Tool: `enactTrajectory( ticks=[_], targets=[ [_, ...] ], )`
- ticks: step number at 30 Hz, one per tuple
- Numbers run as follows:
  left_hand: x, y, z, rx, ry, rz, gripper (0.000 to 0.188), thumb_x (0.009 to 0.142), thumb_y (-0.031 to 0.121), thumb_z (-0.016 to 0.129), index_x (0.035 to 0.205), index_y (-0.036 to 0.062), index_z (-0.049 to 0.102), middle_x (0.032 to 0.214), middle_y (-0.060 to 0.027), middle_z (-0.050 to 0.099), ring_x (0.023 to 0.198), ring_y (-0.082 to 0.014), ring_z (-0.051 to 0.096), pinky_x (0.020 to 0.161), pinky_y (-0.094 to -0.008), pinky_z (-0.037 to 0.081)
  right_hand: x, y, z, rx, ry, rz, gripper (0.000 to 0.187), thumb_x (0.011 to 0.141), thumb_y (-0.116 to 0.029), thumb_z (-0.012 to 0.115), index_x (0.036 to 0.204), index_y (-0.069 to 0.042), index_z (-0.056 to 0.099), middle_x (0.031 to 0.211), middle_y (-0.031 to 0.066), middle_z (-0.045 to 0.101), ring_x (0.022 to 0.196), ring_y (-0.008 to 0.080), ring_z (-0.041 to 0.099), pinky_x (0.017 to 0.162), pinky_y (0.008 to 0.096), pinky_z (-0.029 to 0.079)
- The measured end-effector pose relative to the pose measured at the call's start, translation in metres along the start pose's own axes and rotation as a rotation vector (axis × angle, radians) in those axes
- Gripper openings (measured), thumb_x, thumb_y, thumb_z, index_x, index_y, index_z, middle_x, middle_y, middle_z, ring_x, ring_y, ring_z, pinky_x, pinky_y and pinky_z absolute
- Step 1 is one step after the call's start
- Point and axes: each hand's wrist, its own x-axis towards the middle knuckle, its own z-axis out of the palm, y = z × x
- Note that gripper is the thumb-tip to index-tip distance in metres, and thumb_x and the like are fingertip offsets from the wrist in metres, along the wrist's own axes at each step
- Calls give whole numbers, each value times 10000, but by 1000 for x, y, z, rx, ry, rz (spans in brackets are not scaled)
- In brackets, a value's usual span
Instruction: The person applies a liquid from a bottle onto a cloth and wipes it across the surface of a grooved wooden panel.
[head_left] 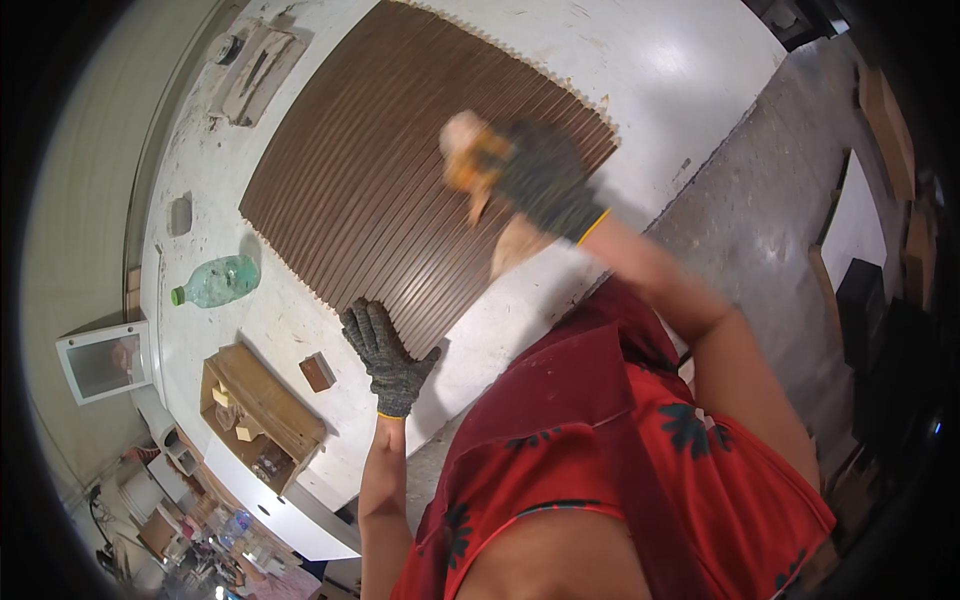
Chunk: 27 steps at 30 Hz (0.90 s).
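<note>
A dark brown ribbed panel [370, 150] with thin parallel slats and ragged edges lies across the white table. Over its near left corner my left hand [388, 360], in a dark grey knitted glove, rests open with fingers stretched out and the fingertips at the panel's edge. My right hand [540, 175], gloved alike with a yellow cuff, is above the panel's right part and smeared by motion. Its fingers close round a blurred orange-brown and pale thing [472, 160] that I cannot make out. Partly behind my right wrist lies a tan piece [517, 247] at the panel's near edge.
Left on the white table [290, 370] are a green plastic bottle [215, 281] on its side, a small brown block [317, 372], an open cardboard box [265, 400] with small pieces, and a grey block [180, 214]. A stained tray-like piece [262, 75] sits far left. Boards [855, 215] stand right.
</note>
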Motion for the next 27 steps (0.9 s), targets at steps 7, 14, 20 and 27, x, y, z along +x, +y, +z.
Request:
enactTrajectory(
  ticks=[7,14,20,27],
  targets=[
    [-4,-4,-5,-8,5,-32,1211,534,337,856,1509,53,197,1539,-246,191,1413,-485,156,1143,-597,177,34,130,-97,-301,-62,473,412,927,-298,547,1309,-142,538,1079,177,622,957,334,622,823,430,508],
    [0,-3,-2,-25,55,15,1174,595,395,839,1503,25,194,1540,-234,203,1407,-492,172,1138,-603,181,28,-46,-41,535,-152,-40,236,863,-244,615,1060,-121,656,959,77,666,886,213,626,731,382,522],
    [-11,0,-3,-37,79,0,1138,586,445,845,1443,-30,265,1460,-300,288,1360,-523,235,1106,-642,198,48,-76,-29,405,-299,-59,487,740,-383,714,1145,-143,592,1174,117,583,1120,296,531,913,480,447],
    [6,-3,-4,-43,108,-41,1136,557,359,865,1453,-17,276,1467,-303,296,1379,-508,232,1115,-599,233,103,136,-54,-179,-55,401,362,917,-390,539,1145,-126,636,981,175,658,921,365,632,784,463,496]
  ],
)
